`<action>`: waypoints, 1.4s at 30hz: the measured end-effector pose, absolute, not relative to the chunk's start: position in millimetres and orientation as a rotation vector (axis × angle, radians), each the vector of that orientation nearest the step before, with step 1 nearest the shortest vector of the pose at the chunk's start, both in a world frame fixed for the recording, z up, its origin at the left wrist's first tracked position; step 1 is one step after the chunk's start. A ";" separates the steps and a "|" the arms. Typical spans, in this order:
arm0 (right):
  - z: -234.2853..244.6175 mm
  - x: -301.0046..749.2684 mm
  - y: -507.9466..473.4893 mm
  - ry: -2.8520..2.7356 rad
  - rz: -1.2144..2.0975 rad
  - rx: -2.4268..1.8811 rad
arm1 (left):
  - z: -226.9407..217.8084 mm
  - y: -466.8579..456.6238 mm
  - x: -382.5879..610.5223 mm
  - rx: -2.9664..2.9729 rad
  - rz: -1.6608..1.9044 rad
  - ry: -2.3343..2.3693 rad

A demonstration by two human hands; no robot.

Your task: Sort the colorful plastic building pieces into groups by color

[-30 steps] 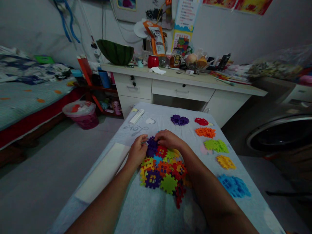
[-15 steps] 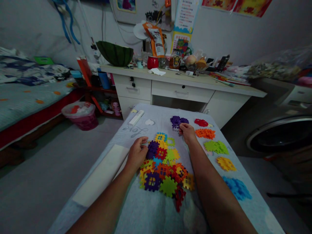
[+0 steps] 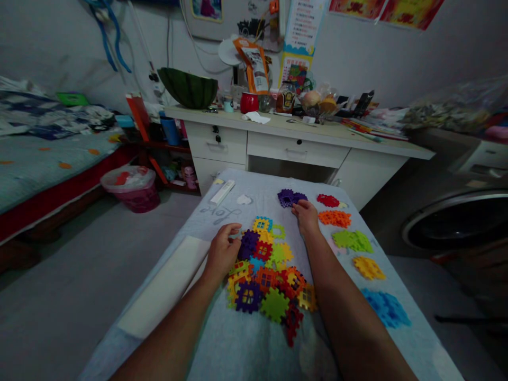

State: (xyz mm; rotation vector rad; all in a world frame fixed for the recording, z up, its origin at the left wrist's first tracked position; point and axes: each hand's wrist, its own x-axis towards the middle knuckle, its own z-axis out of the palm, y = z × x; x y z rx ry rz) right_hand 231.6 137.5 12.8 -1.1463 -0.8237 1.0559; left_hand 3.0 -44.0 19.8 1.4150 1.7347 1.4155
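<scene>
My left hand (image 3: 224,248) rests with fingers slightly apart at the left side of a mixed heap of plastic toothed building blocks (image 3: 274,304). Its fingertips are beside a purple block (image 3: 249,241) in that heap; I see nothing held in it. My right hand (image 3: 306,216) is reached forward to the near edge of a small pile of purple blocks (image 3: 286,198). Its thumb and forefinger look a little apart, with no block visible between them. The mixed heap has red, orange, yellow, green, blue and purple pieces, some with window-shaped cutouts.
Down the table's right side lie sorted piles of red (image 3: 327,200), orange (image 3: 334,218), green (image 3: 352,240), yellow (image 3: 369,268) and blue blocks (image 3: 386,308). A white board (image 3: 164,286) lies at the left, a white strip (image 3: 223,192) farther back. A cluttered desk (image 3: 297,129) stands behind.
A blurred purple block below and left of my right fingers now lies still within the purple pile. Both hands have stayed almost in place.
</scene>
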 end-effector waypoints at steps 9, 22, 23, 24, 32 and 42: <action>52.4 220.7 107.0 -1.647 1.189 -1.017 | 23.8 -45.6 1.5 1.547 1.510 1.745; 72.7 161.6 46.4 -2.898 0.694 -0.554 | 37.1 -51.5 -0.9 1.603 1.558 1.821; 73.1 160.8 45.1 -2.915 0.682 -0.548 | 35.6 -50.8 -1.2 1.596 1.547 1.819; 73.6 160.4 44.4 -2.923 0.672 -0.551 | 34.0 -49.9 -1.5 1.584 1.536 1.819; 74.6 161.5 44.3 -2.836 0.635 -0.637 | 22.4 -44.5 -4.0 1.534 1.492 1.821; 93.9 184.7 58.7 -2.509 1.018 -0.752 | 19.9 -42.9 -4.0 1.595 1.346 1.768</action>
